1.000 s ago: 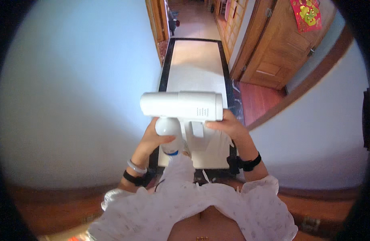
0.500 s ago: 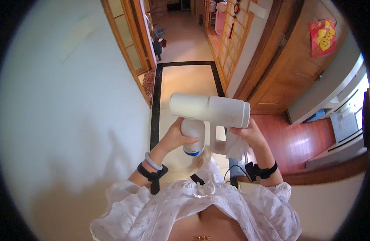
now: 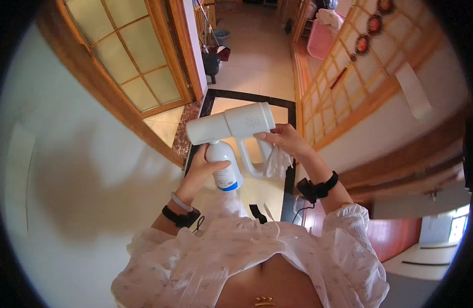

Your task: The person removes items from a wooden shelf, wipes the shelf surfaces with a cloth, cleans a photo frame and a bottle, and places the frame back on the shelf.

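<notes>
A white handheld spray gun (image 3: pixel 231 123) with a thick barrel is held out in front of my chest, its barrel slanting up to the right. Below the barrel hangs its white bottle (image 3: pixel 222 154), which has a blue band near the base. My left hand (image 3: pixel 201 167) is closed around the bottle, thumb across its front. At the rear of the gun my right hand (image 3: pixel 285 138) grips the handle side, and some fingers are hidden. A crumpled white tissue or cloth (image 3: pixel 280 162) hangs beneath the right hand, against the handle.
A glass-paned wooden door (image 3: pixel 136 51) stands at the left, a lattice partition (image 3: pixel 354 66) at the right. Ahead runs a tiled hallway (image 3: pixel 246 51) with a black bin (image 3: pixel 211 65), a blue basin (image 3: pixel 221 36) and a pink tub (image 3: pixel 322 41).
I have moved forward along the hallway, and the doors at both sides look nearer. The spray gun has shifted left in view and tilted, its right end now higher.
</notes>
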Demonstrator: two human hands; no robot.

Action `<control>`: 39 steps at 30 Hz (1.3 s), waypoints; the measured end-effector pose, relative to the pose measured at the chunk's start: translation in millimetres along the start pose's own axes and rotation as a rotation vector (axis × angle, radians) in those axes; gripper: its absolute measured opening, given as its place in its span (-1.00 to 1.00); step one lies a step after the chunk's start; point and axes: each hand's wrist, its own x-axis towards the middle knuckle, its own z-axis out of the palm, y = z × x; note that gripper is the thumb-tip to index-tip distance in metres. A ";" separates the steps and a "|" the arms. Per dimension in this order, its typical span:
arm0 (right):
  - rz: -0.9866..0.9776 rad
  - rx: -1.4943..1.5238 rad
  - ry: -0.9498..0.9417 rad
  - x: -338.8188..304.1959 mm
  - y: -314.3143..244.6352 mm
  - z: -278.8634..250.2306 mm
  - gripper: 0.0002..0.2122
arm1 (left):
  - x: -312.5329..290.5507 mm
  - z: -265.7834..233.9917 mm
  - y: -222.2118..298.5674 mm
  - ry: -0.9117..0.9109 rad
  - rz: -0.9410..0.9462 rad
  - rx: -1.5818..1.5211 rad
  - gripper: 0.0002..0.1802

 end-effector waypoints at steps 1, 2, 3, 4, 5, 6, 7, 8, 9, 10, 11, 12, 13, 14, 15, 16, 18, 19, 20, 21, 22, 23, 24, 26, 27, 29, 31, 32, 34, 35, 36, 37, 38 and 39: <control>-0.017 -0.108 0.038 32.7 8.3 -13.2 -0.60 | 27.2 -4.9 -2.8 0.019 -0.008 -0.027 -0.25; -0.048 -0.222 0.065 73.2 4.9 -28.8 -0.60 | 62.4 -11.9 1.8 0.051 -0.004 -0.051 -0.26; -0.036 -0.202 0.055 110.2 -0.5 -50.7 -0.65 | 106.5 -24.4 -12.9 0.052 -0.025 -0.054 -0.25; -0.035 -0.197 0.051 140.1 4.6 -74.9 -0.65 | 147.8 -31.2 -23.1 0.055 -0.029 -0.051 -0.25; 0.020 -0.100 0.098 170.7 16.6 -96.1 -0.69 | 185.3 -41.7 -31.2 0.106 -0.104 -0.066 -0.26; 0.092 -0.009 0.152 192.1 26.8 -125.6 -0.73 | 219.7 -42.3 -41.9 0.150 -0.190 -0.094 -0.26; 0.069 0.050 0.187 211.7 28.3 -157.5 -0.75 | 262.8 -45.0 -47.9 0.159 -0.178 -0.104 -0.28; 0.056 0.114 0.227 229.7 33.7 -185.5 -0.77 | 306.5 -45.2 -48.3 0.228 -0.311 0.002 -0.34; 0.101 0.152 0.287 249.2 25.0 -204.9 -0.78 | 347.9 -49.3 -49.3 0.222 -0.352 -0.069 -0.37; 0.147 0.187 0.347 265.9 13.7 -224.0 -0.79 | 387.6 -54.0 -53.8 0.218 -0.391 -0.142 -0.39; 0.164 0.197 0.373 284.4 9.6 -244.1 -0.77 | 427.8 -63.2 -66.3 0.211 -0.447 -0.129 -0.41; 0.183 0.202 0.407 303.3 12.0 -267.7 -0.76 | 468.1 -65.0 -78.2 0.234 -0.490 -0.148 -0.44; 0.190 0.199 0.399 321.9 15.8 -291.3 -0.76 | 505.4 -70.8 -89.9 0.194 -0.483 -0.221 -0.46; 0.205 0.207 0.431 343.8 20.0 -315.5 -0.77 | 544.1 -75.2 -101.5 0.152 -0.471 -0.291 -0.48; 0.222 0.211 0.460 372.2 24.8 -336.1 -0.77 | 577.9 -80.1 -114.5 0.145 -0.416 -0.354 -0.50; 0.228 0.204 0.446 406.6 30.5 -353.4 -0.77 | 609.8 -85.8 -128.6 0.143 -0.360 -0.418 -0.52; 0.227 0.213 0.463 469.8 34.9 -392.3 -0.78 | 684.9 -85.3 -142.1 0.270 -0.342 -0.450 -0.56; 0.244 0.184 0.456 503.9 41.4 -402.5 -0.79 | 714.3 -89.3 -161.6 0.359 -0.422 -0.506 -0.58; 0.268 0.175 0.417 544.4 68.9 -421.7 -0.78 | 752.8 -104.4 -181.5 0.445 -0.482 -0.554 -0.60; 0.285 0.115 0.363 572.5 68.5 -425.2 -0.78 | 770.6 -112.3 -203.5 0.468 -0.498 -0.564 -0.60; 0.300 0.056 0.307 601.0 67.8 -426.8 -0.77 | 789.3 -121.2 -225.0 0.522 -0.524 -0.588 -0.59; 0.326 0.044 0.286 624.8 60.0 -435.2 -0.77 | 808.0 -122.9 -240.5 0.577 -0.555 -0.621 -0.59; 0.306 -0.024 0.220 664.9 52.5 -437.6 -0.77 | 834.7 -136.3 -245.2 0.635 -0.559 -0.648 -0.58; 0.286 -0.088 0.129 738.4 42.1 -441.2 -0.76 | 872.4 -150.4 -267.3 0.768 -0.499 -0.686 -0.51; 0.299 -0.129 0.087 766.3 47.5 -443.8 -0.77 | 887.2 -161.7 -287.4 0.800 -0.536 -0.680 -0.51; 0.351 -0.166 0.001 825.2 54.5 -448.2 -0.77 | 922.6 -189.9 -330.9 0.797 -0.529 -0.727 -0.49; 0.400 -0.139 -0.036 887.0 66.3 -442.5 -0.78 | 954.7 -235.4 -378.9 0.911 -0.535 -0.756 -0.42; 0.444 -0.107 -0.058 917.8 77.1 -439.0 -0.78 | 960.8 -261.9 -407.4 0.965 -0.538 -0.787 -0.39; 0.537 -0.171 -0.087 973.2 96.6 -441.3 -0.79 | 982.8 -305.4 -466.2 1.122 -0.482 -0.727 -0.33; 0.575 -0.229 -0.057 994.3 107.4 -445.9 -0.80 | 996.7 -315.2 -483.0 1.168 -0.490 -0.705 -0.32; 0.602 -0.252 -0.079 1019.6 112.0 -445.1 -0.80 | 1005.7 -328.7 -493.1 1.218 -0.503 -0.670 -0.32; 0.668 -0.235 -0.081 1044.4 112.0 -444.1 -0.80 | 1016.3 -341.2 -502.5 1.239 -0.499 -0.642 -0.32; 0.734 -0.214 -0.081 1066.6 108.9 -439.1 -0.80 | 1026.1 -355.2 -507.7 1.259 -0.496 -0.608 -0.32; 0.774 -0.202 -0.065 1087.0 108.7 -430.5 -0.81 | 1031.4 -368.5 -511.8 1.313 -0.501 -0.548 -0.35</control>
